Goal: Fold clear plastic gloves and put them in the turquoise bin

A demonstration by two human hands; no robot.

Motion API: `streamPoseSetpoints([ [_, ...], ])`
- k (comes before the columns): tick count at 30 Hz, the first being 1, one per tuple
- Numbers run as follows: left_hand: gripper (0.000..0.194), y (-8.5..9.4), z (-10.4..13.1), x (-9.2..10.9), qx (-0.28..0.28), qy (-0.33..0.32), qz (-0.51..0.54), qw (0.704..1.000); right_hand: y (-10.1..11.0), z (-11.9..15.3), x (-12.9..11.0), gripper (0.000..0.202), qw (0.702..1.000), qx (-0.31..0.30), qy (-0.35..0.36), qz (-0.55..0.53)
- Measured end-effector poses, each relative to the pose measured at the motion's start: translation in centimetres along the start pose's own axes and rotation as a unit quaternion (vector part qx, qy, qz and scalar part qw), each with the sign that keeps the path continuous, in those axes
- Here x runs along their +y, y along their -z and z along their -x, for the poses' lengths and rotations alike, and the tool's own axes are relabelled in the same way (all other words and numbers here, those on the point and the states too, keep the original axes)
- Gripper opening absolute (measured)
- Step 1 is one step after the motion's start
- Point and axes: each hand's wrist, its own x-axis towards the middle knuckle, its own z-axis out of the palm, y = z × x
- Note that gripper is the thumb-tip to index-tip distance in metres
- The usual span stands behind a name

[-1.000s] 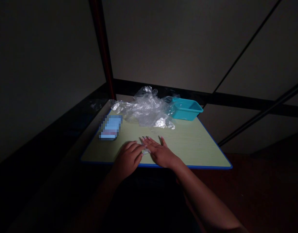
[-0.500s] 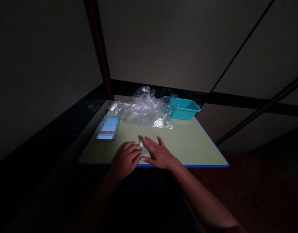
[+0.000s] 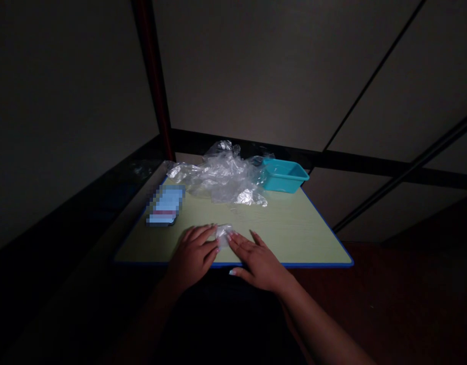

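A small folded piece of clear plastic (image 3: 224, 236) lies flat on the pale table (image 3: 290, 230) near its front edge. On its left side my left hand (image 3: 193, 253) rests on the table, its fingertips touching the plastic. My right hand (image 3: 259, 261) has its fingertips on the plastic's right side, with the fingers stretched out and the thumb apart near the table edge. Behind both hands sits a crumpled heap of clear plastic (image 3: 225, 175).
A turquoise basket (image 3: 284, 177) stands at the back right, against the plastic heap. On the left of the table lies a phone (image 3: 167, 204) with a lit, pixelated screen. Dark panelled walls rise behind and left of the table.
My right hand has shifted down and right, its thumb leaving the other hand's fingers. More of the small plastic piece now shows between the hands. The view has shifted slightly.
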Motion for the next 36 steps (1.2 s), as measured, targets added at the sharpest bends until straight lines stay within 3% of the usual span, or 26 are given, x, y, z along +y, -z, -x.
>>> streamPoseSetpoints([
  [7,0.026,0.2,0.0,0.3,0.014,0.023,-0.007,1.0,-0.7,0.1,0.4,0.075,1.0,0.017,0.002,-0.009],
  [13,0.067,0.1,-2.3,1.5,-0.113,-0.052,0.046,0.991,-1.2,0.2,0.3,0.08,0.999,0.038,0.01,-0.003],
  [16,0.062,-0.5,-3.4,1.5,-0.166,-0.017,0.027,0.986,-1.4,0.2,0.3,0.084,0.999,0.044,0.015,0.005],
  [20,0.053,-1.4,-3.9,0.7,-0.191,0.047,-0.029,0.98,-1.5,0.2,0.4,0.086,0.999,0.047,0.022,0.009],
  [29,0.05,-1.6,-3.3,-0.3,-0.158,0.087,-0.066,0.981,-1.4,0.1,0.5,0.089,0.999,0.042,0.025,-0.01],
  [36,0.051,-1.0,-2.8,-0.7,-0.171,0.113,-0.07,0.976,-0.6,0.3,0.5,0.083,0.999,0.03,0.021,-0.022],
])
